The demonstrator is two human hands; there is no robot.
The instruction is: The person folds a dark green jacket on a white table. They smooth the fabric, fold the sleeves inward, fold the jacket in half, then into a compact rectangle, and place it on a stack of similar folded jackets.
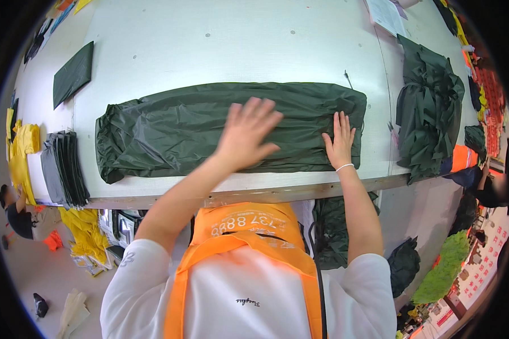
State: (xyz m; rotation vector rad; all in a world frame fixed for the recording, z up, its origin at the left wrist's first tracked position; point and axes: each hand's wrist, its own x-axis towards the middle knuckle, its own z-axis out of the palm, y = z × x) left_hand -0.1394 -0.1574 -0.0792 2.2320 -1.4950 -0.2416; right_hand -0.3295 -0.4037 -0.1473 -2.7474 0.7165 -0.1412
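Observation:
A long folded piece of dark green, thin shiny fabric point(181, 127) lies crosswise on the white table before me, wrinkled, with gathered edges at its left end. My left hand point(247, 133) is over its middle with fingers spread, slightly blurred; whether the palm touches the cloth I cannot tell. Near the right end my right hand point(340, 141) lies flat on the fabric, fingers stretched out, a thin white bracelet on the wrist. Neither hand grips anything. A thin dark cord point(348, 79) sticks out past the fabric's far right edge.
The white table point(237, 53) has a metal near edge. At right lies a bundle of dark green fabric point(430, 107); at left, a stack of folded dark pieces point(65, 169), a flat dark packet point(73, 73) and yellow cloth point(25, 147). Papers point(385, 17) lie far right. Other people are at both sides.

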